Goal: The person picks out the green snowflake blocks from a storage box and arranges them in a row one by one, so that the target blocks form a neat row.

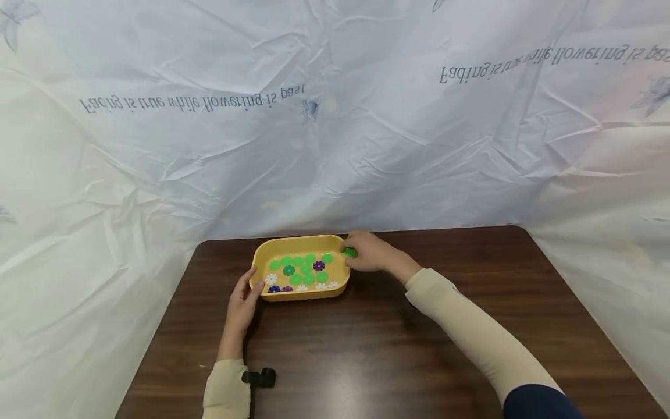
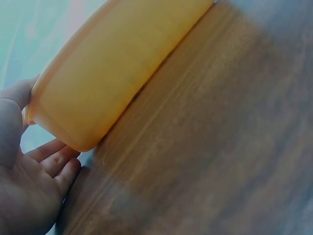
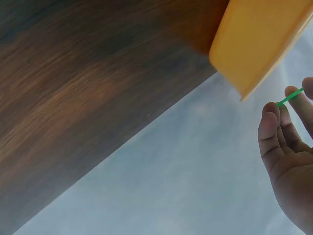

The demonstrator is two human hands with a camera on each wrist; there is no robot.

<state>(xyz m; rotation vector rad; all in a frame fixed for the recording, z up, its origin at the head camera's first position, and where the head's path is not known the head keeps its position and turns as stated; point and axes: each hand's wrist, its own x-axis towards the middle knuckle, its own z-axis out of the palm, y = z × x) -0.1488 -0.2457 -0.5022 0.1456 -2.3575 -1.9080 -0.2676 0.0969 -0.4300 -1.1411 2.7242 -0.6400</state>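
Note:
A yellow plastic tray [image 1: 309,295] sits near the far edge of the table, with several flower-shaped plastic discs lying in it. My left hand [image 1: 242,305] grips the tray's left end, thumb over the rim and the other fingers along the outer wall, as the left wrist view also shows. At the right end, my right hand [image 1: 373,253] pinches a green flower-shaped disc [image 3: 291,96] just beside the rim. That disc appears edge-on as a thin green strip in the right wrist view. Light green discs [image 1: 308,279] are the most common in the tray.
Among the other discs are a dark green one [image 1: 289,270], a purple one [image 1: 319,266], a blue one [image 1: 274,288] and several white ones. The dark wooden table [image 1: 398,349] extends towards me. Behind it hangs a wrinkled white printed sheet [image 1: 293,151].

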